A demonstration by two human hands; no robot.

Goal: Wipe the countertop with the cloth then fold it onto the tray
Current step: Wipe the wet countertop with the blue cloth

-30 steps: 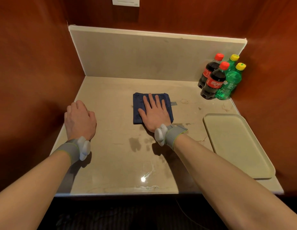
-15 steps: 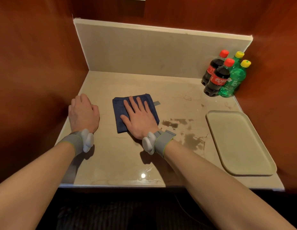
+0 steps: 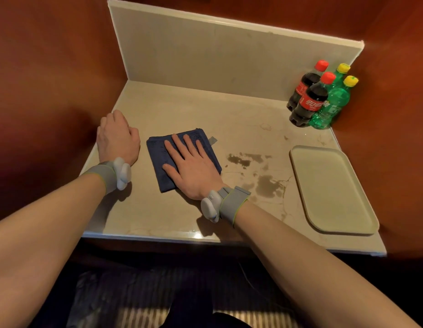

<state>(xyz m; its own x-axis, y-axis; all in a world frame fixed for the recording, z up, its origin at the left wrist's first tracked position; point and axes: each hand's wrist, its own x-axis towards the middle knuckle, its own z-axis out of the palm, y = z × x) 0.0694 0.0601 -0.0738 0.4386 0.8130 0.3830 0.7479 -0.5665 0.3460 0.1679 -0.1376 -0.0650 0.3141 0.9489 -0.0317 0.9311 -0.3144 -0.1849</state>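
A folded dark blue cloth [image 3: 158, 159] lies flat on the beige stone countertop [image 3: 182, 110], left of centre. My right hand [image 3: 191, 164] presses flat on the cloth with fingers spread, covering its right half. My left hand [image 3: 117, 137] rests on the countertop just left of the cloth, fingers curled down, holding nothing. Dark wet patches [image 3: 265, 183] mark the stone to the right of the cloth. A pale beige tray [image 3: 331, 188] with nothing on it sits at the right front of the countertop.
Several soda bottles [image 3: 319, 100], cola with red caps and green with yellow caps, stand in the back right corner. A stone backsplash [image 3: 229, 55] runs along the rear. Red-brown wooden walls close both sides. The counter's front edge [image 3: 205, 240] lies near my forearms.
My right hand slid the cloth leftward and nearer across the countertop, uncovering dark wet patches to its right. My left hand stays planted at the left edge.
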